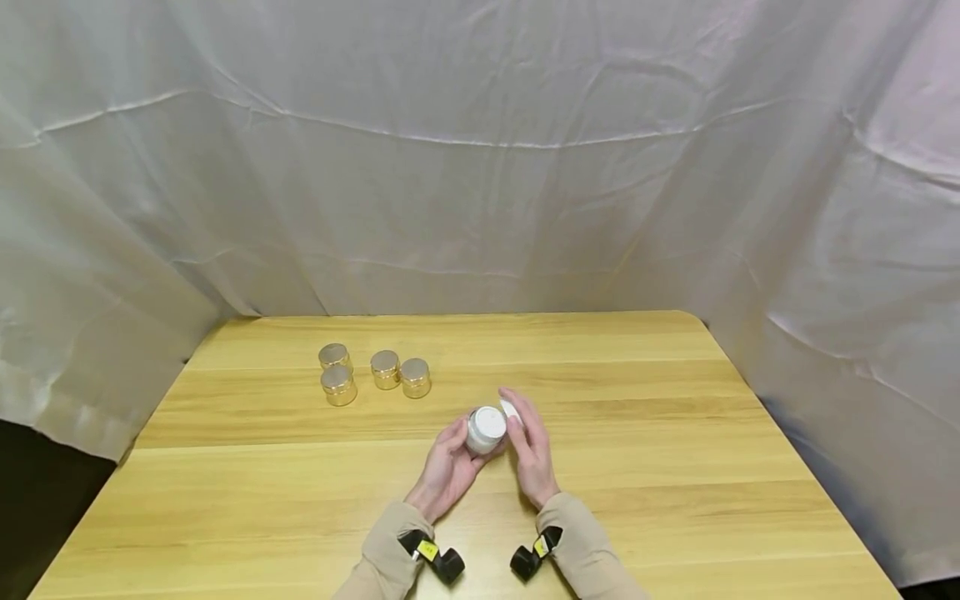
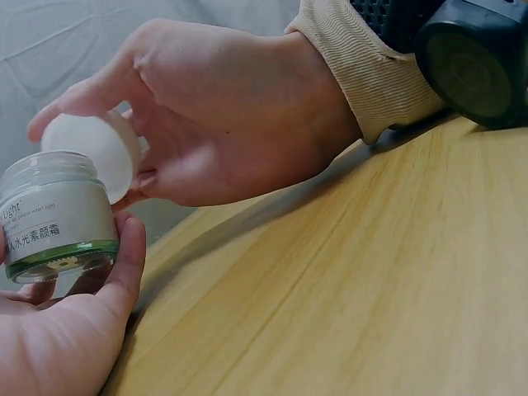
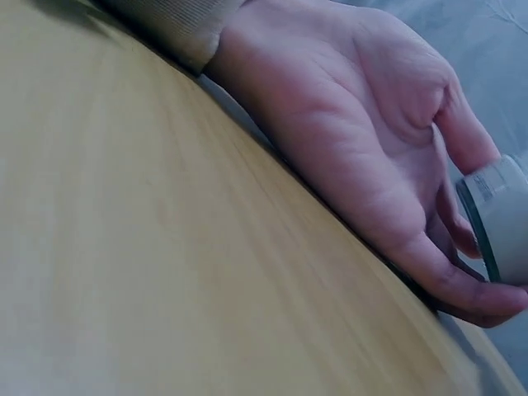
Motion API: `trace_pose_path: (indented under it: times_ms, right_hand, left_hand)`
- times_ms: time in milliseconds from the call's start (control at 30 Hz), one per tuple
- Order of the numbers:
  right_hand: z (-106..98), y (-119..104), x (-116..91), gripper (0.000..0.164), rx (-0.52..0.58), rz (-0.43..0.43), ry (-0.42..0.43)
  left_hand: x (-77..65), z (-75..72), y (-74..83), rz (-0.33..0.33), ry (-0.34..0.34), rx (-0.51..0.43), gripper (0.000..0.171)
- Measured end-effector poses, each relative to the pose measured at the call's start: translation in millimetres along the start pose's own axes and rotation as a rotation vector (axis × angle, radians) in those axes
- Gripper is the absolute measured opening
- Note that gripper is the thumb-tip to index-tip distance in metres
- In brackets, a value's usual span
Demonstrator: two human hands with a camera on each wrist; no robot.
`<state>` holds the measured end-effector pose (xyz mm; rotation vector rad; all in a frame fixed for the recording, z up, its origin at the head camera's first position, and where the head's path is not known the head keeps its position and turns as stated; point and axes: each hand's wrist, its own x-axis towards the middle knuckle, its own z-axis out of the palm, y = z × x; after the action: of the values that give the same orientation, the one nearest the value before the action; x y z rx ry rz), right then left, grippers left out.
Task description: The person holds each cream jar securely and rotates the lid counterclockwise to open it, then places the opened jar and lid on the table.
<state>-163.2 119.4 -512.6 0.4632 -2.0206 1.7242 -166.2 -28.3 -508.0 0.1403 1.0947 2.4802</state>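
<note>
A small glass jar (image 1: 484, 432) with printed text and a greenish base is held in the curled fingers and thumb of my left hand (image 1: 444, 477). The jar (image 2: 59, 216) tilts slightly in the left wrist view, and its top shows white from above. Just right of it, my right hand (image 1: 536, 460) pinches a round white lid (image 2: 92, 155) between thumb and fingers. That lid stands nearly on edge, off the jar and close to its threaded neck. From the right wrist, only the left hand (image 3: 355, 132) and part of the jar (image 3: 501, 219) show.
Several gold-lidded jars (image 1: 339, 386) stand toward the back left of the wooden table (image 1: 645, 467). A pale curtain (image 1: 480, 200) hangs behind the table and along its sides. Black cameras (image 1: 450, 565) are strapped to both wrists.
</note>
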Motion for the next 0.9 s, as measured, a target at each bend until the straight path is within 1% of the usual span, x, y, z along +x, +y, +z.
trace_pose_path:
  times_ms: [100,200,367,567,733,800,900]
  right_hand:
    - [-5.1,0.1,2.6,0.035,0.030,0.087,0.034]
    - [-13.4,2.1,6.4,0.031,0.077,0.153,0.063]
    - [-32.0,9.6,15.7,0.030,0.110,0.206,0.103]
    - [-51.1,19.1,23.5,0.031,0.135,0.280,0.152]
    - [-61.1,23.3,27.3,0.036,0.086,0.358,0.194]
    - [-64.5,23.7,29.0,0.038,0.041,0.387,0.213]
    - [-68.6,24.5,30.9,0.040,-0.024,0.391,0.244]
  left_hand:
    - [0.0,0.0,-0.2,0.005,-0.003,0.003,0.052]
    - [0.2,0.5,-0.1,0.001,0.000,0.006,0.052]
    - [0.2,1.1,0.6,-0.009,0.005,0.010,0.052]
    - [-0.2,2.1,1.5,-0.019,0.004,0.005,0.051]
    - [0.1,2.5,1.7,-0.018,-0.008,0.026,0.050]
    - [0.7,2.3,1.4,-0.009,-0.017,0.040,0.052]
    - [1.1,1.7,0.8,0.003,-0.027,0.060,0.056]
